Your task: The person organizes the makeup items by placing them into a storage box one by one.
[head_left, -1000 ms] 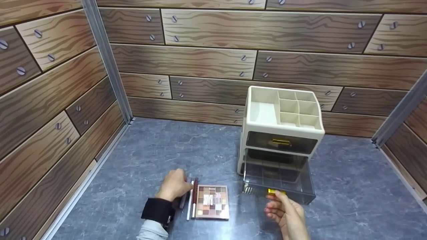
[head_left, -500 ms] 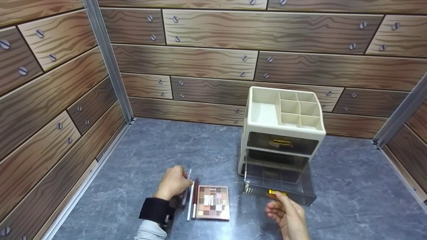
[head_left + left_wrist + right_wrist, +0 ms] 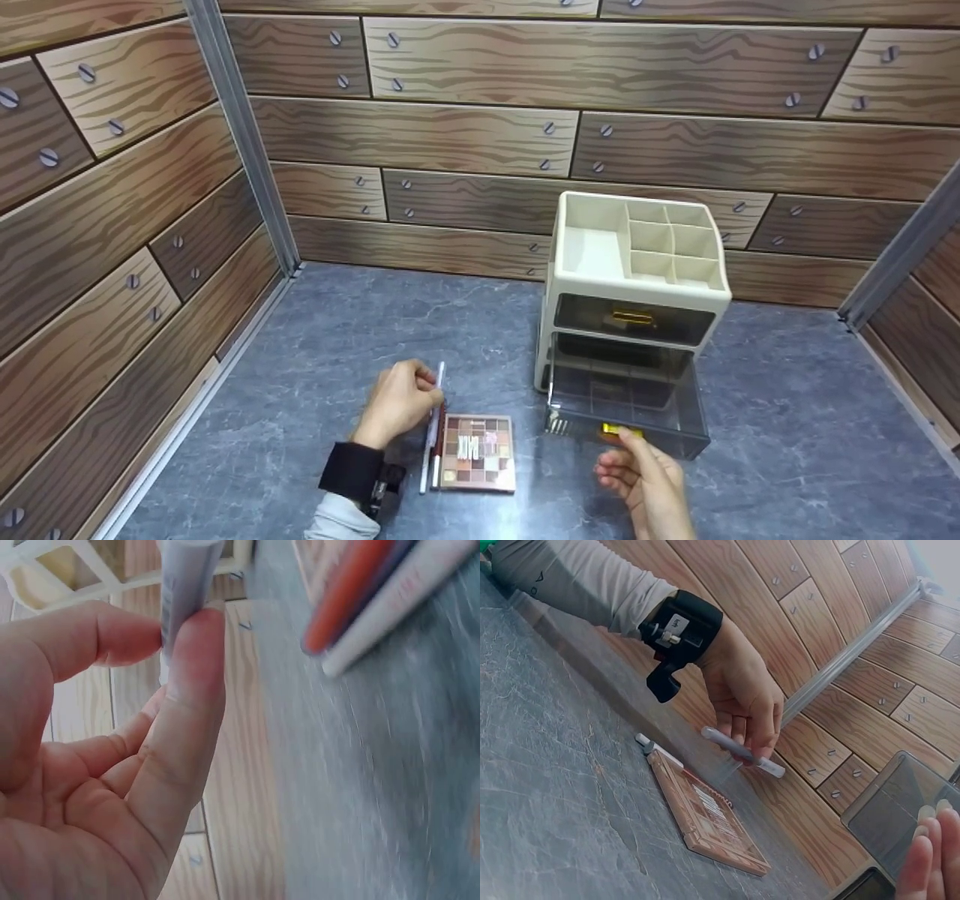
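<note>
My left hand [image 3: 397, 401] pinches a slim pale lavender-white cosmetic pen [image 3: 739, 750] between thumb and fingertips. In the right wrist view the pen is clear of the table, above the eyeshadow palette [image 3: 480, 454]. A white pen [image 3: 425, 469] and a dark red pen [image 3: 438, 435] lie along the palette's left side, just below this hand. My right hand [image 3: 646, 487] has its thumb on the gold handle [image 3: 621, 431] of a pulled-out smoky drawer [image 3: 675, 397], other fingers curled beneath. The drawer holds small pale items [image 3: 556, 424] at its front left corner.
The cream organizer [image 3: 637, 289] stands at the right, its top divided into several compartments. Its upper drawer [image 3: 592, 315] is closed. Wood-patterned panels [image 3: 465, 142] rise behind and at both sides of the grey marbled tabletop [image 3: 337, 322].
My left hand has risen with the pale pen, which now shows above the fingers, and has shifted slightly right. The right hand stays at the drawer handle, and the drawer has not moved.
</note>
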The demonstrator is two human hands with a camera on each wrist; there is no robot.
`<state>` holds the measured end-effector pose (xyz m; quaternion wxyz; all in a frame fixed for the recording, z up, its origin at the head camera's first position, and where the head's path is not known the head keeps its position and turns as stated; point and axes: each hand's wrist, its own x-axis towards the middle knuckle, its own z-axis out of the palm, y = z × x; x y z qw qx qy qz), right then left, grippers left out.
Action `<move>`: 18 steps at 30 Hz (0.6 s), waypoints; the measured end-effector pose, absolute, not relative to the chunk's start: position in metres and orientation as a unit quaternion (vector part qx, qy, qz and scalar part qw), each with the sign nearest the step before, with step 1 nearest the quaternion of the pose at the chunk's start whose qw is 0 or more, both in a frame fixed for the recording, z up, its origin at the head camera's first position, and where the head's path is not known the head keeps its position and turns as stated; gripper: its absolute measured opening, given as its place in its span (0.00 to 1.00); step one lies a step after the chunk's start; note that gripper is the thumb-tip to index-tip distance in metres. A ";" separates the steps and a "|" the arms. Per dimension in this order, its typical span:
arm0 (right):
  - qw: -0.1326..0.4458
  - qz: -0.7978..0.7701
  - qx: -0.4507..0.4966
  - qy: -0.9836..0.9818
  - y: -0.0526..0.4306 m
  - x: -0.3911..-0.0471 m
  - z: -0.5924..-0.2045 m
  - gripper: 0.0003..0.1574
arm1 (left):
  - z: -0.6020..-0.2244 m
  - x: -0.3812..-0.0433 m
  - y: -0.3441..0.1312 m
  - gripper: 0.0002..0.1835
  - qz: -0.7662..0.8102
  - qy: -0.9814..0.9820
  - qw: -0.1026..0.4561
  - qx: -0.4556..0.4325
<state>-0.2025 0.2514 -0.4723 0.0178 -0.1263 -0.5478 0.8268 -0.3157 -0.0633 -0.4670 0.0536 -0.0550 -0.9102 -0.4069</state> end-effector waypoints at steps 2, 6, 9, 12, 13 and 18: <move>0.019 0.825 -0.132 -0.549 0.251 -0.203 -0.472 0.17 | -0.467 -0.317 -0.062 0.10 -0.446 -0.893 0.036 -0.055; 0.017 0.825 -0.138 -0.548 0.252 -0.203 -0.472 0.17 | -0.468 -0.319 -0.058 0.12 -0.558 -0.828 -0.010 -0.048; 0.018 0.829 -0.124 -0.546 0.253 -0.202 -0.473 0.17 | -0.467 -0.319 -0.054 0.13 -0.625 -0.779 -0.031 -0.044; 0.018 0.832 -0.110 -0.543 0.255 -0.202 -0.474 0.17 | -0.464 -0.319 -0.050 0.15 -0.663 -0.745 -0.051 -0.049; 0.017 0.833 -0.106 -0.543 0.255 -0.201 -0.475 0.17 | -0.462 -0.318 -0.049 0.15 -0.672 -0.737 -0.060 -0.052; 0.027 0.831 -0.089 -0.548 0.252 -0.203 -0.479 0.17 | -0.454 -0.313 -0.042 0.18 -0.687 -0.717 -0.095 -0.065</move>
